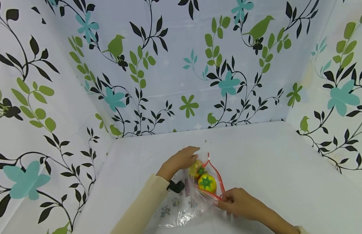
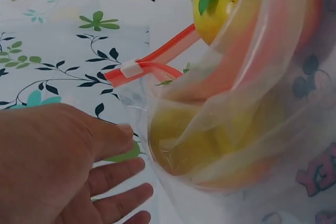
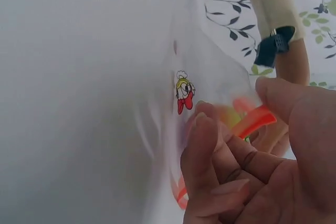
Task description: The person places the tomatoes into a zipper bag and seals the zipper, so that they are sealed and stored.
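Observation:
A clear plastic zip bag (image 1: 179, 216) with a red zip edge and cartoon prints lies on the white table, its mouth spread apart. Inside it are two yellow tomato-like fruits with green leafy tops, one fruit (image 1: 212, 187) at the opening and another (image 2: 184, 140) behind the plastic. My left hand (image 1: 183, 158) is beside the bag's far end, fingers loosely extended; in the left wrist view the fingertips are close to the bag's side, by the white slider (image 2: 131, 68). At the near end of the mouth, my right hand (image 1: 239, 202) pinches the red-edged rim between thumb and fingers.
White cloth covers the table (image 1: 265, 156). Patterned curtains with leaves, birds and flowers stand at the back (image 1: 169, 81), left and right. A black strap (image 1: 176, 186) is on the left wrist, over the bag.

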`<act>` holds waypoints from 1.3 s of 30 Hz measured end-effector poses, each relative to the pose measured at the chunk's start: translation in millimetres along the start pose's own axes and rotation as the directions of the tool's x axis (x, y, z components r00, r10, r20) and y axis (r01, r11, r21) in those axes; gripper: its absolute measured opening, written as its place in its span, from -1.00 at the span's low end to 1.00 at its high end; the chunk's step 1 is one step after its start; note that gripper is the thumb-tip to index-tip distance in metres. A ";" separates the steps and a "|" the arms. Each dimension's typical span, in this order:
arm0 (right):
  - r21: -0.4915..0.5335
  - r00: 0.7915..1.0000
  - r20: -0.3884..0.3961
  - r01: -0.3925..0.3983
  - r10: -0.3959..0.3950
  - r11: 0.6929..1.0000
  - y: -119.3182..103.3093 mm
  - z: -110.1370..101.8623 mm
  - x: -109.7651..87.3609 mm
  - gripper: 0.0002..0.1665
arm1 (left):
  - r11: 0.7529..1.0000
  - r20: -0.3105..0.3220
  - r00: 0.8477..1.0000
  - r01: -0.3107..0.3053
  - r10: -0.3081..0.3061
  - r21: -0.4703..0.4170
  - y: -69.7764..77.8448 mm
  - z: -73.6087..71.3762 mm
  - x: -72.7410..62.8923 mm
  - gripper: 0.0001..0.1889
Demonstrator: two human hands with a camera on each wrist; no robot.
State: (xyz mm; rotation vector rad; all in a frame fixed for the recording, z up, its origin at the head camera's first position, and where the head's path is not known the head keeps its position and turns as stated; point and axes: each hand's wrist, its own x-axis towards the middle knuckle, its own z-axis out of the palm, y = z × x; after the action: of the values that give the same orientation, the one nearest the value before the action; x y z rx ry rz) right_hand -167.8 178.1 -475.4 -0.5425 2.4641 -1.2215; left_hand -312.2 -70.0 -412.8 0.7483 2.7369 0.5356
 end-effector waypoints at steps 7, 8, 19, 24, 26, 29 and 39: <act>0.043 0.999 0.043 0.027 -0.029 0.999 1.1 -0.7 0.2 -0.68 | 0.990 -0.026 0.993 -0.118 0.116 -0.083 -15.6 2.8 9.5 -0.80; 0.033 0.998 0.040 0.040 -0.042 0.999 1.6 -2.5 -0.2 -0.71 | 0.988 -0.045 0.992 -0.124 0.120 -0.088 -20.0 3.2 8.4 -0.86; -0.141 0.976 -0.134 0.155 -0.174 0.978 5.3 -35.5 0.8 -0.82 | 0.934 -0.178 0.978 -0.160 0.106 -0.320 -67.1 -11.4 -36.7 -0.85; -0.240 0.941 -0.244 0.175 -0.234 0.955 -2.1 -55.0 0.8 -0.93 | 0.864 -0.324 0.944 -0.209 0.057 -0.459 -70.2 -17.5 -66.9 -0.84; -0.267 0.923 -0.289 0.178 -0.255 0.947 -7.1 -62.2 1.5 -0.95 | 0.833 -0.357 0.932 -0.240 0.054 -0.498 -66.4 -18.7 -76.4 -0.84; -0.281 0.901 -0.329 0.193 -0.283 0.940 -13.6 -69.1 3.0 -0.92 | 0.810 -0.378 0.923 -0.279 0.077 -0.516 -59.4 -19.2 -85.7 -0.79; -0.297 0.863 -0.398 0.199 -0.311 0.934 -18.2 -74.8 4.9 -0.93 | 0.754 -0.498 0.865 -0.286 -0.061 -0.591 -66.5 -7.0 -105.2 -0.80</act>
State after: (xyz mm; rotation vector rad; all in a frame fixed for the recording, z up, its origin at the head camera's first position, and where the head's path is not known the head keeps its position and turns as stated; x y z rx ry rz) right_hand -202.8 216.5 -418.3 -0.7538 3.0384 -1.2530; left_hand -255.7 -181.0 -418.8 0.6488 2.5907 1.8216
